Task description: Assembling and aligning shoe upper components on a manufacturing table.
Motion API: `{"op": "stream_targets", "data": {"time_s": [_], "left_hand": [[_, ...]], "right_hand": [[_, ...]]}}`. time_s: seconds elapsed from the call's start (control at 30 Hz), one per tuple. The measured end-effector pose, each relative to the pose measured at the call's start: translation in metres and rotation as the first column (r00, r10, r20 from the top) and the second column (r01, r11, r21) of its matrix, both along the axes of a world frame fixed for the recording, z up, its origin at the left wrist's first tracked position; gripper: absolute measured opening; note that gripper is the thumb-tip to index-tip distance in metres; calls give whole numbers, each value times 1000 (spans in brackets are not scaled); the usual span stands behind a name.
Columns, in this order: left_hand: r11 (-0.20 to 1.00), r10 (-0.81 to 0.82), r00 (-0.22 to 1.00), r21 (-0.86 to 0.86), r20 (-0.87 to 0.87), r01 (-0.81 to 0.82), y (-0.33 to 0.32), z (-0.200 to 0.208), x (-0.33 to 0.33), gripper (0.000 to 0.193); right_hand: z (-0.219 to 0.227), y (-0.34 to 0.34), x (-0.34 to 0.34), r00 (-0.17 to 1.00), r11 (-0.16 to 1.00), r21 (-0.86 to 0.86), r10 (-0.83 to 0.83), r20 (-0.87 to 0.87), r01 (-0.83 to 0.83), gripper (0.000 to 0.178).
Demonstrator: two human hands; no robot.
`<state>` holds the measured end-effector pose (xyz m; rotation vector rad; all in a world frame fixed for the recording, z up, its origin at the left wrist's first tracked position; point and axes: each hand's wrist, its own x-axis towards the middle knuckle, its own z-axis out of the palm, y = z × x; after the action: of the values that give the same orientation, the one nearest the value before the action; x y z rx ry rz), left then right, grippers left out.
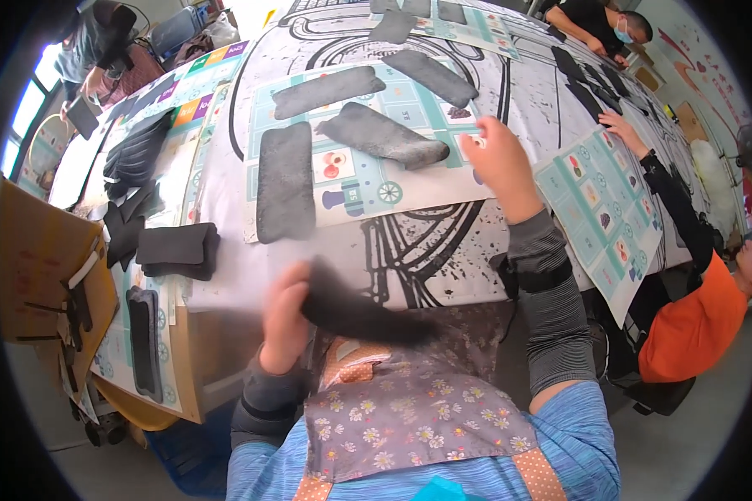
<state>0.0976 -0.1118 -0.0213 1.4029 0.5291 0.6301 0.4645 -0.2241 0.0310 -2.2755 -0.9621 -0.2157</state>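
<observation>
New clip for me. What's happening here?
The person's left hand holds a dark strip, blurred, over the lap at the table's near edge. Their right hand is raised by the right edge of a printed sheet; whether it touches anything is hard to tell. Flat grey pieces lie on that sheet. To the right, a co-worker's hand is near more dark strips.

Strips [286, 184] matt, rough, cloth-like; apron [418, 417] matt cloth.
</observation>
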Motion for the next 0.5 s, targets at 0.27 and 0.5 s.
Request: {"op": "stream_targets", "data": {"time_s": [0.27,0.5], "left_hand": [[857,-239,969,-454,71,244,-25,4,57,35],[821,-182,970,-518,159,240,-11,-9,63,35]], "right_hand": [[-44,-44,83,930,963,-223,-213,-301,149,60],[-35,-22,44,449,999,25,42,-893,-43,43]]}}
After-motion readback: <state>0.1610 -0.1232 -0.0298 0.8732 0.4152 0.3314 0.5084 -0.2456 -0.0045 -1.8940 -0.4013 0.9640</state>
